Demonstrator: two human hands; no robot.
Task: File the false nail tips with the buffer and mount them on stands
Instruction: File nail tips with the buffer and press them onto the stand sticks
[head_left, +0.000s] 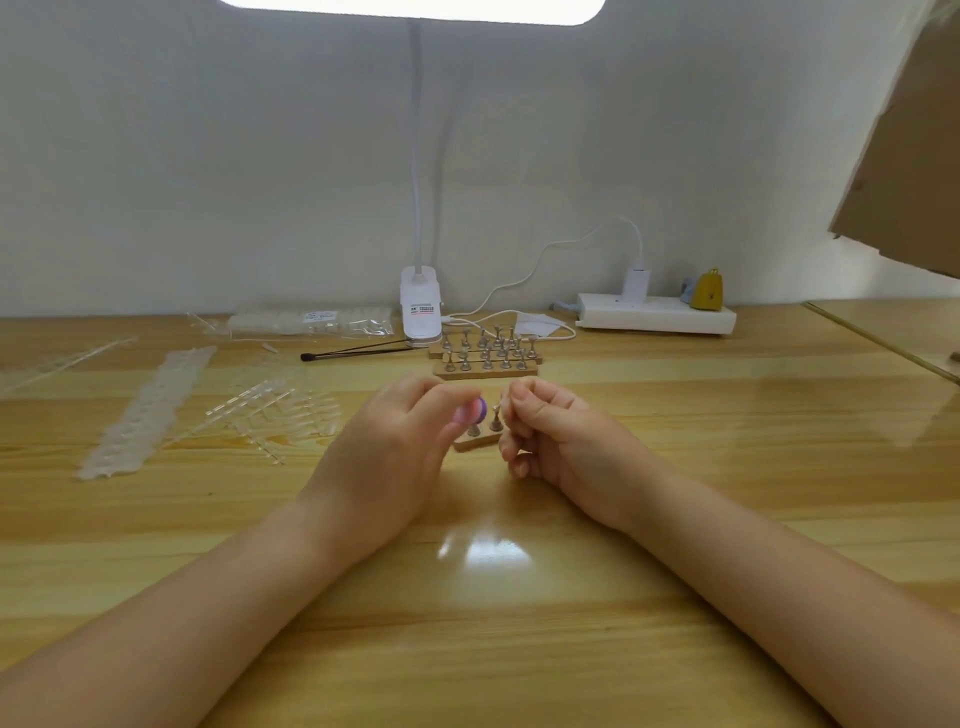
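Surface: wooden desk (675, 519).
Left hand (384, 447): you pinch a purple buffer (470, 411).
Right hand (550, 436): fingers curled; contents unclear, near stand (475, 439).

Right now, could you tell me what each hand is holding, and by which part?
The left hand pinches the purple buffer by its near end. The right hand has its fingers pinched together at their tips; whether they hold a nail tip cannot be told.

Purple buffer (474, 410) pinched in fingers, just above small wooden base (475, 441) with metal stands (496, 420). Clear nail tips (280, 410) scattered left (many on strips).
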